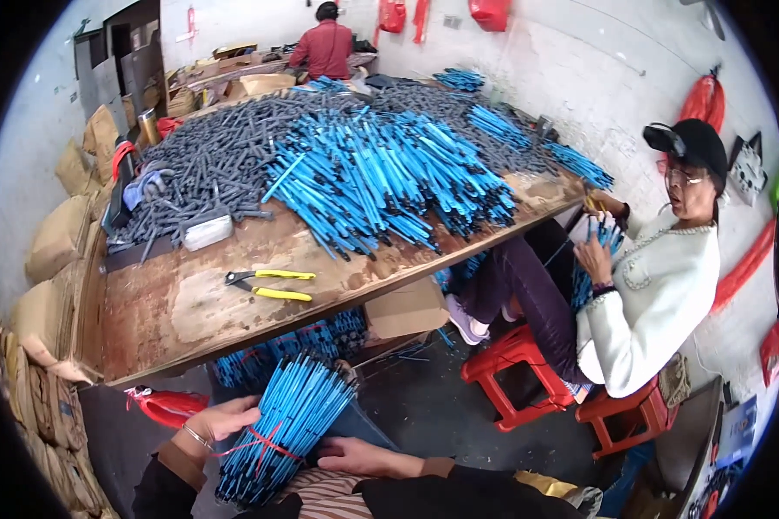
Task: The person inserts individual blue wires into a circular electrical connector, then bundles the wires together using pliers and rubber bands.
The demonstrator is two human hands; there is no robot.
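Bundled blue rods point(286, 424) lie clasped by left hand point(225, 419)'s closed grip, right hand point(359, 456) flat underneath, below table edge point(234, 342).

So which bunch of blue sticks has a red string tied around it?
The bundle on the person's lap, between the left hand and right hand. The blue sticks piled on the table lie loose.
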